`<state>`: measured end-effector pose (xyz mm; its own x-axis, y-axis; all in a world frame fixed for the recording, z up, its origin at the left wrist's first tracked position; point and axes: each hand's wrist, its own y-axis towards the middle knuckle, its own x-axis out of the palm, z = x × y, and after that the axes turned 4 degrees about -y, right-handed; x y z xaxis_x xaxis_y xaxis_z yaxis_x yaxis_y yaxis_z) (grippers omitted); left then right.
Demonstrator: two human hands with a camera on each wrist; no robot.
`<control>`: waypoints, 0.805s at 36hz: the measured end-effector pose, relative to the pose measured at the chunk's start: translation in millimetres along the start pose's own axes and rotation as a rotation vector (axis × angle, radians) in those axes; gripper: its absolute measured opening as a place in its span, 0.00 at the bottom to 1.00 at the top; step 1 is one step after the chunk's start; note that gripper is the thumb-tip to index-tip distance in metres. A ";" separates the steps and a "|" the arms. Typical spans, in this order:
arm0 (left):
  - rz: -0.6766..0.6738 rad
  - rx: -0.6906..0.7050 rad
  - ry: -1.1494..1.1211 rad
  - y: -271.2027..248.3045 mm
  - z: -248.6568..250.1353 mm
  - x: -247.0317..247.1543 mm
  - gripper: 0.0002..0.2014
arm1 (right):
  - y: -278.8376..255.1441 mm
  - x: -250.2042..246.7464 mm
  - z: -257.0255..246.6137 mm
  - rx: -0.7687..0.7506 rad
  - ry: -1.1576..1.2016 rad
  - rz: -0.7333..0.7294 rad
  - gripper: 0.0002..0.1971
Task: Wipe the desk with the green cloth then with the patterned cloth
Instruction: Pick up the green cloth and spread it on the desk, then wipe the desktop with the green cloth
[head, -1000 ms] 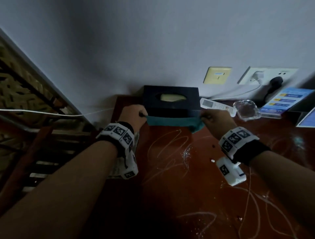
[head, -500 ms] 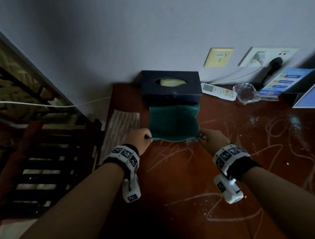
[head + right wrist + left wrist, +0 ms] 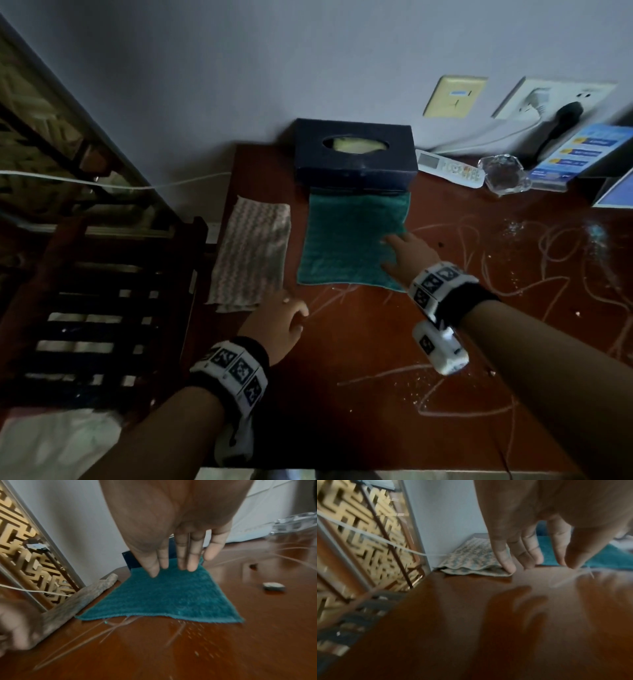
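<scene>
The green cloth (image 3: 349,240) (image 3: 164,599) lies flat on the reddish-brown desk (image 3: 376,342), its far edge against a dark tissue box (image 3: 356,154). My right hand (image 3: 407,250) (image 3: 173,561) lies open over the cloth's right side, its straight fingertips (image 3: 154,573) touching the fabric. To the cloth's left, along the desk's left edge, the folded patterned cloth (image 3: 250,253) (image 3: 471,559) lies flat. My left hand (image 3: 284,318) (image 3: 530,553) hovers open above bare wood just in front of both cloths, holding nothing. White chalk-like scribbles and crumbs mark the desk.
At the back right sit a white remote (image 3: 448,168), a glass ashtray (image 3: 503,174) and blue leaflets (image 3: 579,150) under wall sockets. A small grey lump (image 3: 273,586) lies right of the green cloth. A dark slatted wooden rack (image 3: 96,308) stands left of the desk.
Both hands drew the green cloth out from the tissue box and let go of its corners. The right hand now lies flat on it; the left pulled back toward me.
</scene>
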<state>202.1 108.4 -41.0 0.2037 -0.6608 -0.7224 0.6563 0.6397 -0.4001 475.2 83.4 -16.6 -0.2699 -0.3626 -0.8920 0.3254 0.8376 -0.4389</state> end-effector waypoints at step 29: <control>-0.376 -0.243 0.306 -36.7 -24.9 42.5 0.47 | 95.7 33.6 -54.0 0.011 -0.089 -0.134 0.39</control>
<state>168.5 66.6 -71.0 -0.2575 -0.7400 -0.6214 0.4490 0.4778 -0.7551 448.3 173.4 -82.8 -0.2306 -0.5058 -0.8313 0.3015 0.7751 -0.5552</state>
